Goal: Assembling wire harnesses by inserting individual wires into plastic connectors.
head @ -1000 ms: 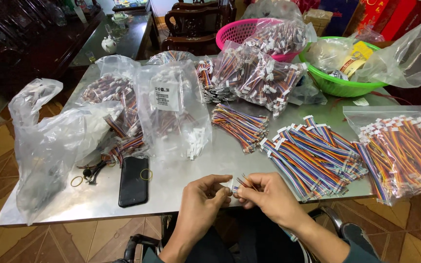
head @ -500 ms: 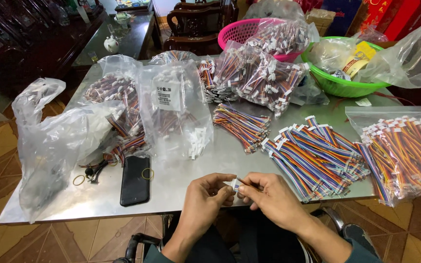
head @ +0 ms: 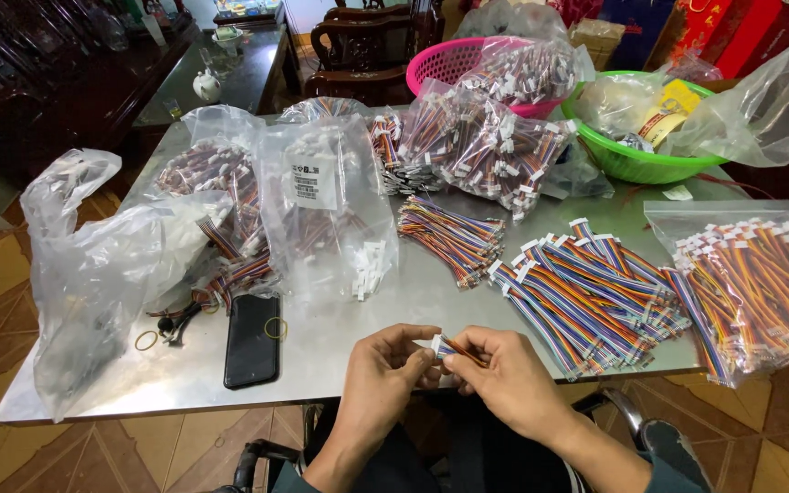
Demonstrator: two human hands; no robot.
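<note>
Hands: the left hand [head: 385, 365] and the right hand [head: 504, 370] meet at the near edge of the surface [head: 340, 365], at 6 o'clock in the view, both pinched onto one small cable harness [head: 445, 348].
Grip: the left hand's fingertips close on the white connector end; the right hand's thumb and forefinger grasp the coloured wires just beside it.
Harness position: it sits between the two hands, touching both, just above the surface edge.
Harness axis: its long axis runs from 9 o'clock to 3 o'clock, the connector pointing toward 9 o'clock, the wires trailing under the right hand, where the far end is hidden.
Nearer hand: both are in contact, so neither is nearer.
Near left: a black phone [head: 251, 340] lies flat at 9 o'clock from the hands, with a rubber band [head: 275, 328] on its corner.
Near right: a loose pile of rainbow harnesses [head: 586, 292] lies at 2 o'clock, and a clear zip bag [head: 760, 283] of the same lies further out at 3 o'clock.
Middle: a smaller bundle [head: 449, 236] sits at 12 o'clock; clear plastic bags [head: 321, 201] of harnesses crowd 10 to 11 o'clock.
Far: a pink basket [head: 454, 64] and a green basin [head: 641, 164] stand at the far edge, between 12 and 2 o'clock.
</note>
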